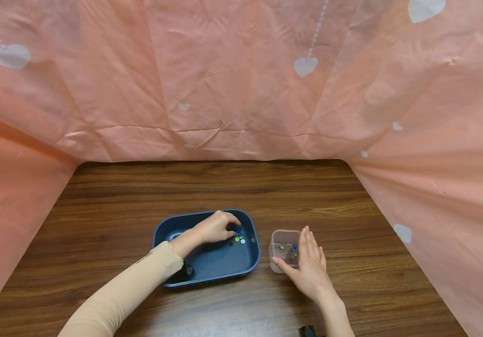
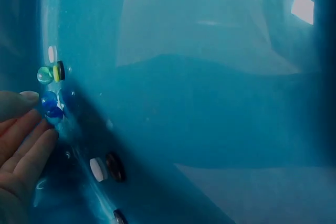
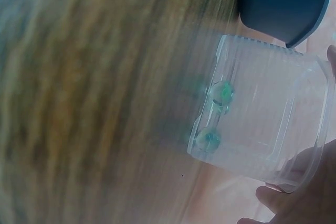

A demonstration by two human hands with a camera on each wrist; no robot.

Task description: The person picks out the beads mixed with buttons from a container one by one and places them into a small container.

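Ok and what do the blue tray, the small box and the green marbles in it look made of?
Blue tray: likely plastic, smooth and glossy, since it shows bright reflections.
Small box: apparently smooth, clear plastic; the contents show through its wall.
Green marbles: see-through and shiny, so probably glass, though clear plastic is possible.

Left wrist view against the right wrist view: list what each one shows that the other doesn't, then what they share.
Only the left wrist view shows the left hand, two blue marbles close by it, and a yellow button among white and dark ones.

Only the right wrist view shows the right hand, the clear plastic container and the wooden tabletop.

Both show the blue tray, its inside in the left, its outside in the right. Both also show green marbles: one in the left, two others in the right.
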